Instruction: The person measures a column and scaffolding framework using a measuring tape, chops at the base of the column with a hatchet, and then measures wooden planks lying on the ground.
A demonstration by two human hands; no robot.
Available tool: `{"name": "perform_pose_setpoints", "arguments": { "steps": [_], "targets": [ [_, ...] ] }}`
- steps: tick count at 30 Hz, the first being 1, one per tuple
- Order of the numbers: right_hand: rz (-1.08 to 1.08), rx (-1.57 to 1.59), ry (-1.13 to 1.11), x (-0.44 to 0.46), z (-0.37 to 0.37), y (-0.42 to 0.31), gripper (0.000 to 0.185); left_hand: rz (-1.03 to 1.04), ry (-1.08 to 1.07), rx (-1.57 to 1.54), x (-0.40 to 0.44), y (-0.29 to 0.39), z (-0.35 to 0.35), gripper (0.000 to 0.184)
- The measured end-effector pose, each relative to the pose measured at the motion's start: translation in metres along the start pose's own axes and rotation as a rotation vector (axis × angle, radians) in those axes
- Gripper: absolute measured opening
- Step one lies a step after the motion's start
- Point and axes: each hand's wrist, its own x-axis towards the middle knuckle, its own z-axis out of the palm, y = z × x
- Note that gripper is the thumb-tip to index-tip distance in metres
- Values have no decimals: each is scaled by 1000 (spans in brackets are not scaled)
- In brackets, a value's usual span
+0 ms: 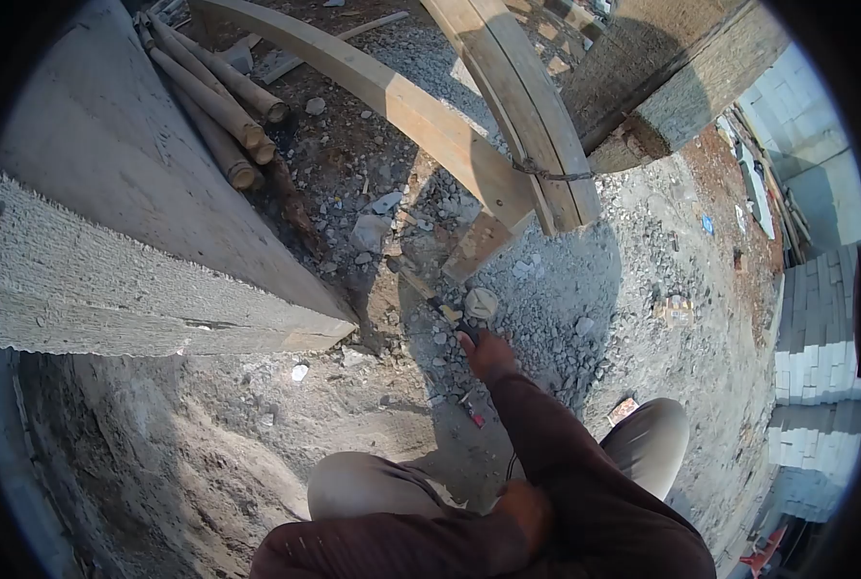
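Note:
My right hand (491, 356) reaches down to the rubble, its fingers wrapped round the black grip of a long, narrow hand tool (447, 311). Yellow shows just beyond the grip, and a thin shaft points up and left; I cannot make out its kind. Close beside the tool lies a pale round disc (481, 303). My left hand (526, 511) is low in front of my body, between my knees and partly under my right forearm. Its fingers are hidden. Near it runs a thin dark cord (511, 465).
Curved wooden beams (450, 159) slant down ahead, bound by a twisted metal tie (551, 175). A concrete block (160, 261) juts in from the left, with several bamboo poles (220, 111) behind it. Stacked pale blocks (817, 328) stand on the right. Gravel (566, 289) covers the ground.

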Motion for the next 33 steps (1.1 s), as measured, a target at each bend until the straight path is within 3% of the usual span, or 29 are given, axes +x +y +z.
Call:
{"name": "perform_pose_setpoints", "arguments": {
  "steps": [2, 3, 6, 8, 11, 14, 16, 18, 21, 24, 27, 30, 32, 33],
  "targets": [
    [63, 90, 63, -7, 46, -9, 57, 32, -197, -131, -2, 4, 7, 18],
    [85, 320, -31, -11, 60, -19, 56, 45, -299, -187, -4, 1, 7, 17],
    [50, 764, -184, -18, 75, -34, 54, 58, -216, -215, -6, -3, -1, 17],
    [-110, 766, -54, -11, 56, -31, 55, 97, -186, -127, -6, -1, -16, 17],
    [-205, 1060, 185, -30, 2, -69, 53, 115, -166, -106, 0, 2, -19, 18],
    [-305, 675, 430, -24, 2, -56, 53, 127, -149, -95, 3, 3, -15, 18],
    [-176, 616, 239, -21, 65, -17, 53, 131, -177, -85, 5, 5, -12, 18],
    [24, 471, -239, -31, 104, 28, 51, 131, -250, -77, 9, 5, -10, 18],
    [-217, 367, -176, -69, 46, 13, 53, 126, -214, -77, 9, 9, -18, 19],
    [-215, 385, -61, -55, 17, -5, 53, 119, -199, -99, 15, 12, -17, 19],
    [-243, 583, 214, -19, 21, -16, 53, 94, -105, -18, 14, 12, -13, 19],
    [-102, 530, 73, -15, 45, -22, 56, 40, -315, -8, 19, 11, -19, 19],
    [-144, 368, -163, -29, 91, 7, 56, 34, -302, -31, 20, 17, -1, 19],
    [-152, 380, -175, -31, 80, 0, 57, 36, -295, -35, 21, 13, 0, 19]
  ]
}}
